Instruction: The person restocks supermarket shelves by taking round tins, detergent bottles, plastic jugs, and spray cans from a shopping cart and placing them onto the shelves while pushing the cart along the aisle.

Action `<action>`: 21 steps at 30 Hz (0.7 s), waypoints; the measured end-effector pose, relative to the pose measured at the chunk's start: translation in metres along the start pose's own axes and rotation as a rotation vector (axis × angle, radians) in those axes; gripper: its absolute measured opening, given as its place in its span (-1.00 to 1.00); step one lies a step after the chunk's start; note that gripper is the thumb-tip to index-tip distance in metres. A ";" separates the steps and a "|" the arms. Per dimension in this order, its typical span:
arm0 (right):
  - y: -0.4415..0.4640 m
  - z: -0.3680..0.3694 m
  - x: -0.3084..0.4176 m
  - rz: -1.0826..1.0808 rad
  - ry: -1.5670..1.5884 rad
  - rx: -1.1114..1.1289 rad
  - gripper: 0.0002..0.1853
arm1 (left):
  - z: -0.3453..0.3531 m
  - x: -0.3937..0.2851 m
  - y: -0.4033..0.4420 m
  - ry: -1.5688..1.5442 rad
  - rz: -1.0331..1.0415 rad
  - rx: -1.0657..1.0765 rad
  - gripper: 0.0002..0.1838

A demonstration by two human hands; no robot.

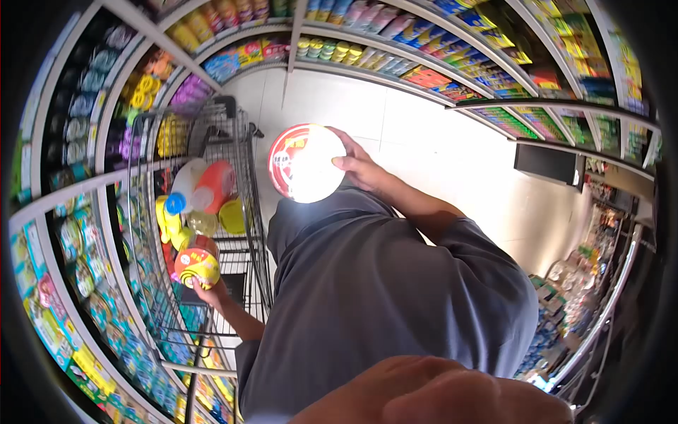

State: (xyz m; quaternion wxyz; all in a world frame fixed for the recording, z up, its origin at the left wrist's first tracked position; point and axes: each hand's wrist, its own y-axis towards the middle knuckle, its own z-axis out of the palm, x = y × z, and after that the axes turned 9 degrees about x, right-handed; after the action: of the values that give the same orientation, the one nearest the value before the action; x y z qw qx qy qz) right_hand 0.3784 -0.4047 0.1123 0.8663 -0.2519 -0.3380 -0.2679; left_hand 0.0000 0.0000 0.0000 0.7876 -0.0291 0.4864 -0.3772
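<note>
My right hand (359, 168) is closed on the edge of a round-lidded tub (305, 164), which it holds in front of my body. Red, yellow and white mark the lid, and glare washes out much of it. Lower at the left, my left hand (210, 291) grips a smaller round tub (197, 266) with a red and yellow lid. That tub is over the wire shopping cart (256, 212). In the cart lie a bottle with a blue cap (175, 203), a red-orange bottle (215, 185), a yellow-green round item (232, 215) and yellow packaging (167, 220).
Stocked store shelves (374, 53) curve around the front and both sides. Pale floor (417, 152) stretches ahead and to the right. A dark box-like object (547, 166) stands by the right shelves. At the lower right are more goods (572, 275) beside a metal rail.
</note>
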 end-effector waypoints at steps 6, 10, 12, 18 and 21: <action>-0.078 -0.085 0.047 -0.076 0.136 -0.019 -0.11 | 0.126 0.024 -0.026 -0.051 -0.013 0.109 -0.45; -0.136 -0.137 0.080 -0.160 0.220 -0.044 -0.18 | 0.236 0.095 -0.046 -0.028 -0.068 0.257 -0.48; -0.169 -0.168 0.089 -0.190 0.225 -0.097 -0.19 | 0.286 0.137 -0.064 -0.043 -0.183 0.317 -0.51; -0.262 -0.245 0.119 -0.320 0.235 -0.241 -0.25 | 0.381 0.270 -0.091 -0.244 -0.607 0.697 -0.68; -0.295 -0.271 0.126 -0.402 0.272 -0.382 -0.25 | 0.457 0.309 -0.129 -0.012 -0.657 0.686 -0.66</action>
State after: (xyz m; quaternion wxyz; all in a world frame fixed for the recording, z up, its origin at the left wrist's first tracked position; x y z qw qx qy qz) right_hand 0.3922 -0.8240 0.1038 0.7703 -0.3001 -0.2056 -0.5237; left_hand 0.3617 -0.4312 0.0629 0.5935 0.0780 0.2944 -0.7450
